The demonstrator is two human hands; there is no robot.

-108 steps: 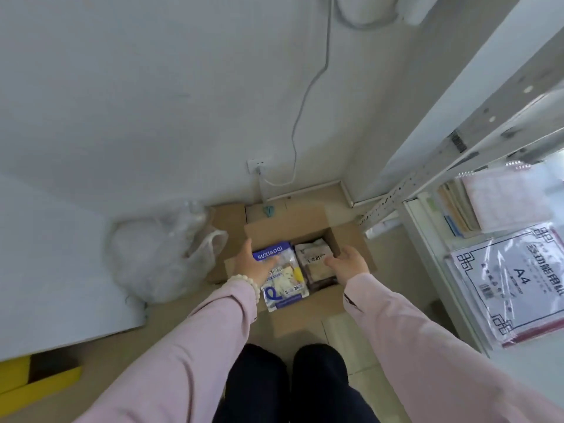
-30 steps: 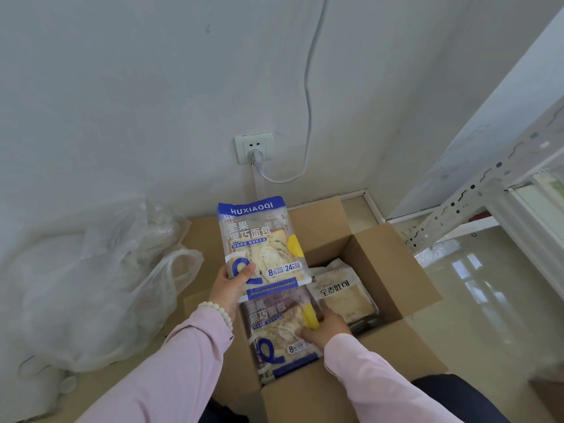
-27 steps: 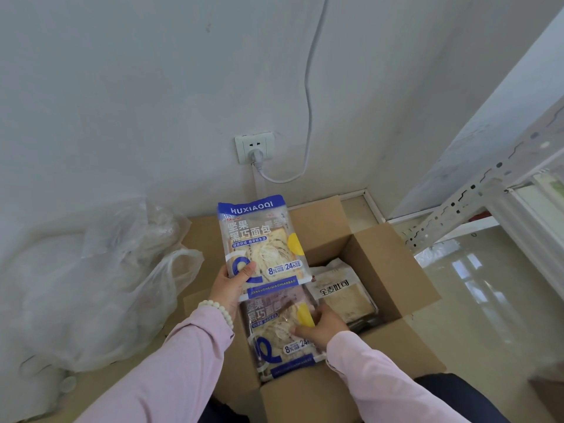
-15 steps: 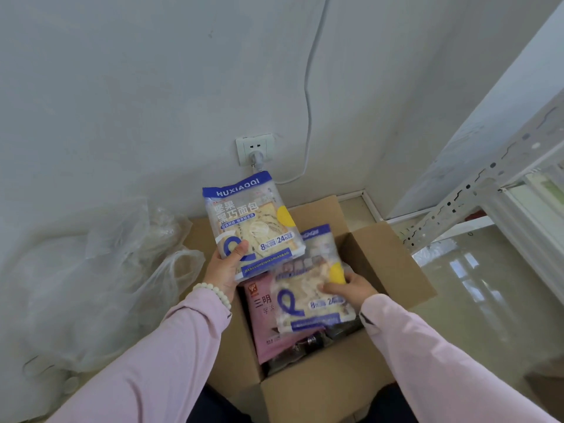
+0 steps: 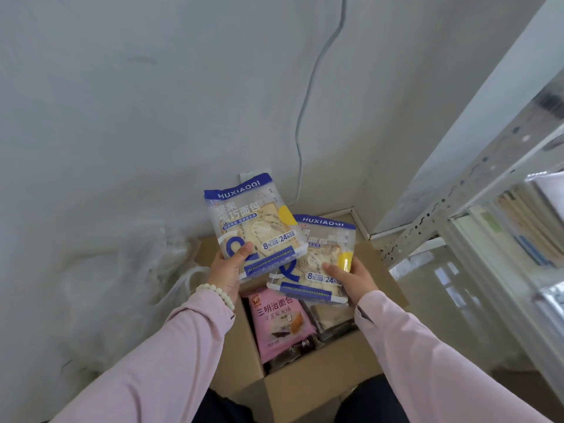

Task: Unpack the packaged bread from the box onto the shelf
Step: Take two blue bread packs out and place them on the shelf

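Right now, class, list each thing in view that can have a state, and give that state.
Box: open, flaps out.
Left hand: grips left blue pack, above the box.
Right hand: grips right blue pack, also above it.
Pink pack: lying in the box.

Above the box, the left pack overlaps a corner of the right pack, and together they hide the box's far wall and much of its inside. The left hand gripping its pack shows only a thumb on the wrapper, the fingers behind it. The right hand is much the same. Inside the box, a pink pack is part-covered at its top edge, and the darker packs beside it are too dim to read. Behind the box, a socket barely clears the left pack. Right of the box, the shelf runs out of frame, its contents blurred. Left of the box, a plastic bag is a pale haze.
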